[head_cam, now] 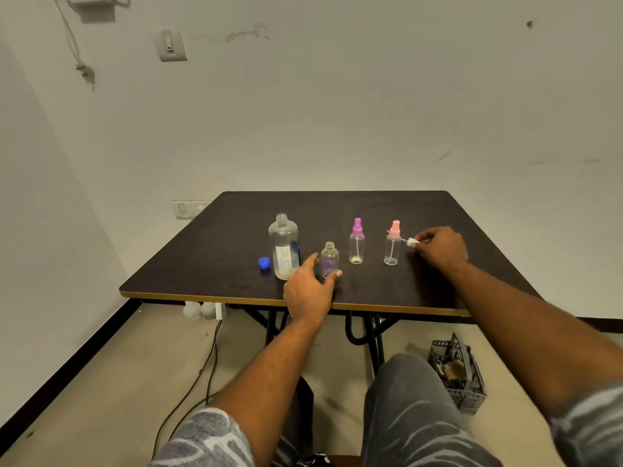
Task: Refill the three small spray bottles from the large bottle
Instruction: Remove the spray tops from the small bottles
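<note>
Standing uncapped on the dark table (337,210), the large bottle (283,247) has its blue cap (264,263) just to its left. Just right of it, the left hand (308,291) grips a small open bottle (329,262). Further right stand the purple-topped spray bottle (357,244) and the pink-topped spray bottle (392,246). Farthest right, the right hand (438,246) pinches a white spray top (412,242).

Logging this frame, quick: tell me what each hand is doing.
Left hand: holds the small uncapped clear plastic bottle.
Right hand: pinches a small white spray cap.
</note>
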